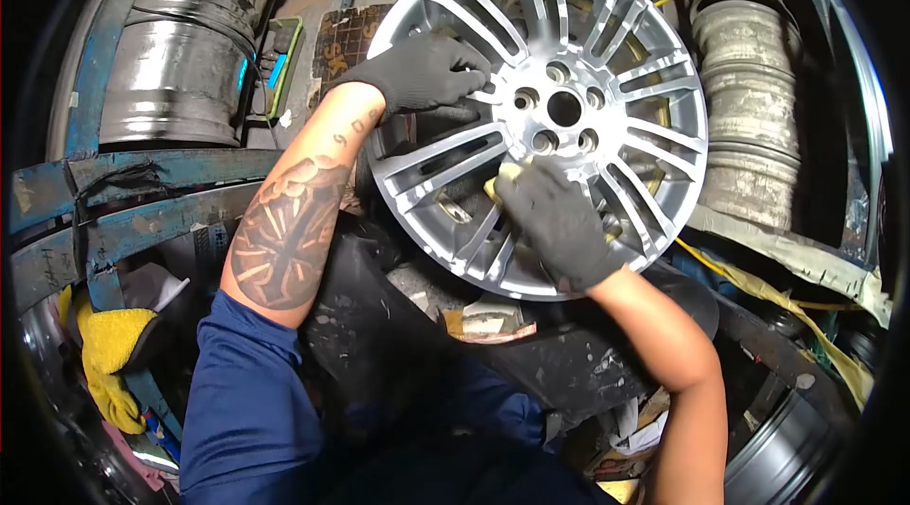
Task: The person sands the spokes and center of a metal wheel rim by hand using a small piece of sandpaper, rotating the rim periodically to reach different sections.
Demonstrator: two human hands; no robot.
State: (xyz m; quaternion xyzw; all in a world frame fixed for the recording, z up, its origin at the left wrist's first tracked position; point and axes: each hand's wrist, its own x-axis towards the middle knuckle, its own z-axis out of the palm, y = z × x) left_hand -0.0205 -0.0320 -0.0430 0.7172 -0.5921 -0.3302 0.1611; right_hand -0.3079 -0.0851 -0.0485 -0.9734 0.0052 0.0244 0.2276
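A silver alloy wheel (607,135) with paired spokes and several bolt holes around its hub lies face up in front of me. My left hand (422,76), in a dark grey glove, grips the wheel's left spokes near the hub, its fingers curled over them. In a matching glove, my right hand (559,220) is closed around a small pale yellow pad (502,181). The pad touches the lower-left spokes just below the hub. The right palm hides most of the pad.
Stacked wheel rims stand at the left (171,78) and at the right (749,97). A blue metal frame (190,173) runs along the left side. A yellow glove (109,353) hangs at lower left. Another rim (777,448) rests at lower right, and a yellow strap (720,268) trails nearby.
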